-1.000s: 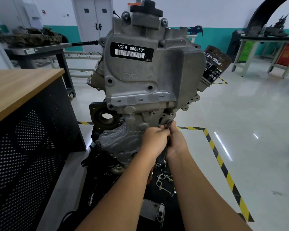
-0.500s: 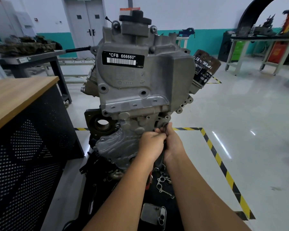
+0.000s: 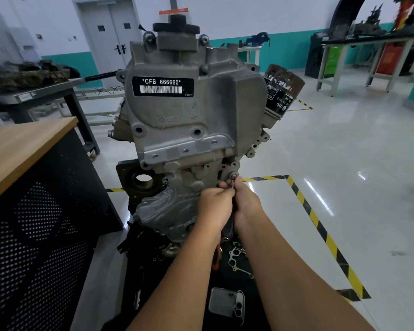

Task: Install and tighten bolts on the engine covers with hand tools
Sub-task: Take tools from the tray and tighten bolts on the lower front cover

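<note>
Bolt (image 3: 234, 176) seated at lower right edge of engine cover (image 3: 191, 130), just above both hands. Left hand (image 3: 215, 204) and right hand (image 3: 246, 204) curled together round a thin tool (image 3: 232, 183), apparently to steady the tip on the bolt head. Oil filter (image 3: 282, 91) well apart, upper right.

A black label (image 3: 163, 86) on the engine's upper cover (image 3: 201, 111) reads "*CFB 666660*" over a barcode with small "VWPT", four-ring and VW emblems are cast below, and the oil filter (image 3: 281, 91) carries the same logos.
</note>
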